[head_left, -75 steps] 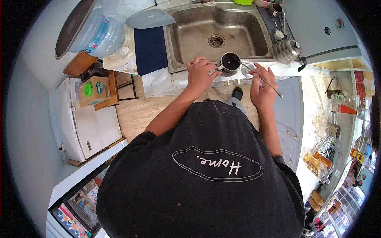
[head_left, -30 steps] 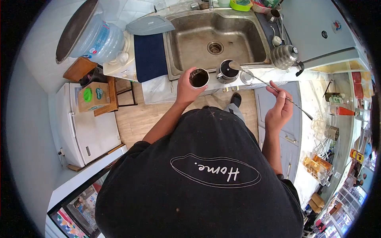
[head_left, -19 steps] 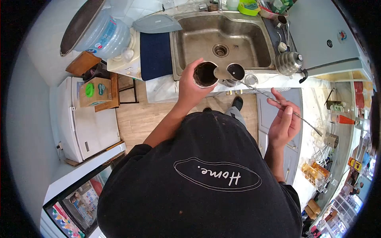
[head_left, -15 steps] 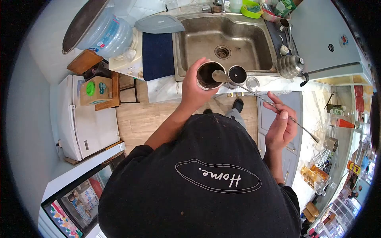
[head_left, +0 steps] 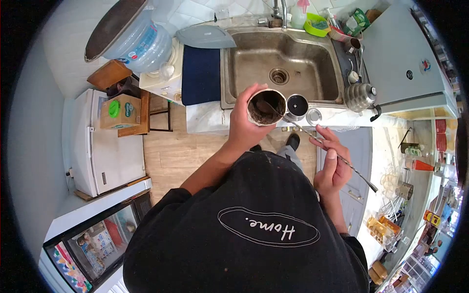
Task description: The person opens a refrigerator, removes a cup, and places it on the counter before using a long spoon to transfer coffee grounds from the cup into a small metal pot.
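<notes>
My left hand is wrapped round a light-rimmed canister, tilted so its mouth faces up at me; dark brown powder clings inside. A long bar spoon with a twisted stem is pinched in the fingers of my right hand. Its bowl end reaches into the canister, touching or near the powder. Just right of the canister, a metal container with a dark inside or top stands on the counter edge. Beside it lies a small round clear lid or jar.
Behind the hands is a steel sink. A navy mat lies left of it, and a gooseneck kettle stands to the right. Glasses and a metal cup sit on the right counter.
My right hand has moved left, and the spoon's bowl has gone from above the canister's rim down into it. The whole view has shifted slightly, with the sink lower in the picture.
</notes>
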`<act>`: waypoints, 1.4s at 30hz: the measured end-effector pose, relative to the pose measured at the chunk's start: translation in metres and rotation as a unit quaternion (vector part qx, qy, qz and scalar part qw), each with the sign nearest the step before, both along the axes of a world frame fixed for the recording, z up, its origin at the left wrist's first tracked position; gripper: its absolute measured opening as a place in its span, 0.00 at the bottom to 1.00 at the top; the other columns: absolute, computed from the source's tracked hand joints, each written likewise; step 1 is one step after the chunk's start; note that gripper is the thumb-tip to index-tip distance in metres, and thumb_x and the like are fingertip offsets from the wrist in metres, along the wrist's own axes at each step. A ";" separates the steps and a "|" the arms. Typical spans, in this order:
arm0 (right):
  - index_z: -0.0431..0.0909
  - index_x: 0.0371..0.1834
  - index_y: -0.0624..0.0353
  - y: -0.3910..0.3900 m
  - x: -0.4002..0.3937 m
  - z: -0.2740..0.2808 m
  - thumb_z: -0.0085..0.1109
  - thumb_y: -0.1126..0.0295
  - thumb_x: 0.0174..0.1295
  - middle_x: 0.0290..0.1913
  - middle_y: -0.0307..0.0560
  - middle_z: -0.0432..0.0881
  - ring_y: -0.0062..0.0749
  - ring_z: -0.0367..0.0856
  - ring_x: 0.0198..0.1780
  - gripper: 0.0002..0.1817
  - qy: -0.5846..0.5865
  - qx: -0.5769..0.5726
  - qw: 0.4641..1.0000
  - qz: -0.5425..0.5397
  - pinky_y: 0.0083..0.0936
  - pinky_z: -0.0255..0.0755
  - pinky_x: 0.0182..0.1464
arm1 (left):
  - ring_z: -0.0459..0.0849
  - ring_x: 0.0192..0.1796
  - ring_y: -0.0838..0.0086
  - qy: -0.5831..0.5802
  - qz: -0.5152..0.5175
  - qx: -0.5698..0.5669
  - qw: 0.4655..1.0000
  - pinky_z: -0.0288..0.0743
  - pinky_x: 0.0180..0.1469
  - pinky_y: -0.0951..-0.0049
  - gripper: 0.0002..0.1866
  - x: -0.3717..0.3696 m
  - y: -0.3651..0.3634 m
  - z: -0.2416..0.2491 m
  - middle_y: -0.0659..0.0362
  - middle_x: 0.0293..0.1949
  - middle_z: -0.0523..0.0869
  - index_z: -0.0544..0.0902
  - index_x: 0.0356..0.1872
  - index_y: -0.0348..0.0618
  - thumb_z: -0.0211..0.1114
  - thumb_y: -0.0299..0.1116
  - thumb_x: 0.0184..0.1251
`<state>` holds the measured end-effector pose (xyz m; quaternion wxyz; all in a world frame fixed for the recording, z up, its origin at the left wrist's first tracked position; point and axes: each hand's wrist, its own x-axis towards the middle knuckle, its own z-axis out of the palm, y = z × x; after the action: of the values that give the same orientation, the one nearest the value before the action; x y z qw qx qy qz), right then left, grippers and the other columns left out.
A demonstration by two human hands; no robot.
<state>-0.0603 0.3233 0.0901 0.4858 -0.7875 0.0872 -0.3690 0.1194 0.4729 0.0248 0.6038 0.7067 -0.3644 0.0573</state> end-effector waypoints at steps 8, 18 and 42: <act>0.77 0.51 0.68 -0.001 0.000 0.007 0.41 0.77 0.78 0.56 0.70 0.87 0.58 0.82 0.67 0.12 0.025 -0.033 0.999 0.028 0.58 0.62 0.77 | 0.82 0.69 0.60 -0.014 0.003 0.006 1.000 0.77 0.71 0.62 0.53 0.000 0.000 0.001 0.46 0.69 0.80 0.63 0.75 0.39 0.87 0.24 0.47; 0.82 0.47 0.66 0.003 0.003 0.012 0.46 0.79 0.74 0.47 0.59 0.92 0.52 0.89 0.58 0.11 0.020 -0.066 0.998 0.006 0.60 0.67 0.73 | 0.83 0.68 0.59 -0.039 0.000 0.016 0.999 0.77 0.70 0.62 0.50 0.003 -0.006 0.002 0.47 0.68 0.81 0.67 0.72 0.39 0.86 0.24 0.46; 0.80 0.48 0.70 -0.006 0.000 0.002 0.43 0.72 0.82 0.50 0.64 0.90 0.50 0.87 0.61 0.15 0.004 0.190 0.981 -0.033 0.46 0.73 0.71 | 0.82 0.69 0.57 -0.046 -0.007 0.035 0.998 0.77 0.71 0.61 0.48 0.005 -0.002 0.000 0.47 0.68 0.81 0.68 0.72 0.41 0.86 0.24 0.47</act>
<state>-0.0598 0.3175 0.0917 0.6140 -0.6789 0.1840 -0.3581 0.1245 0.4706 0.0253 0.5616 0.7216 -0.3984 0.0725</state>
